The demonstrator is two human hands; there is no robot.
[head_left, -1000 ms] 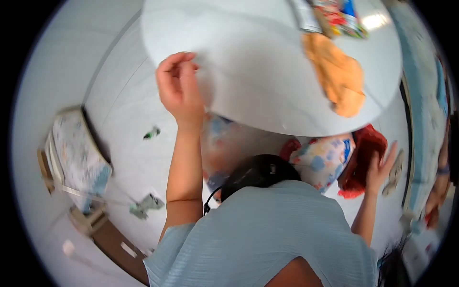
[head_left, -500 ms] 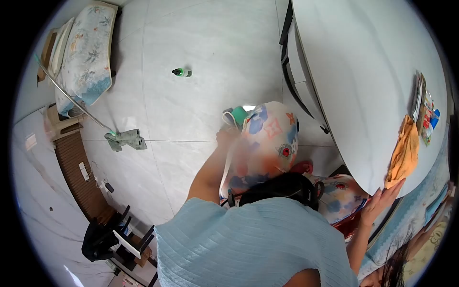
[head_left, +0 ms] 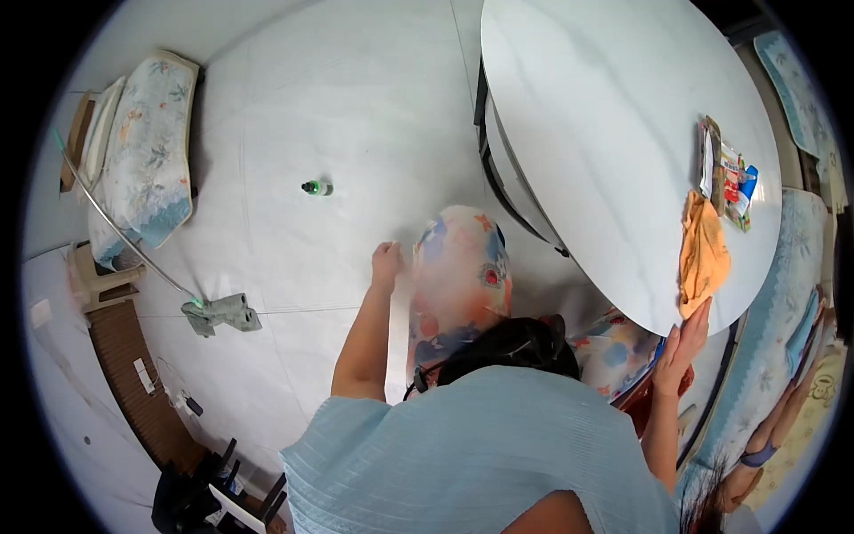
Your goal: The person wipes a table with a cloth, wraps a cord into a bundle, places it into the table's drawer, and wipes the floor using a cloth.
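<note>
The orange cloth lies bunched near the rounded edge of the worktop, beside the packets. The right hand is at that edge, fingers extended and at the cloth's near end; whether they pinch it cannot be told. The left hand is closed, fingers curled, beside the patterned trousers, with no item visible in it. Judged risk: a sideways push or snag could drag the cloth over the edge or shift the packets. The small bottle on the floor presents a trip hazard. The cloth appears soft and creased, the packets glossy and crinkled, the worktop smooth, hard and marble-patterned.
</note>
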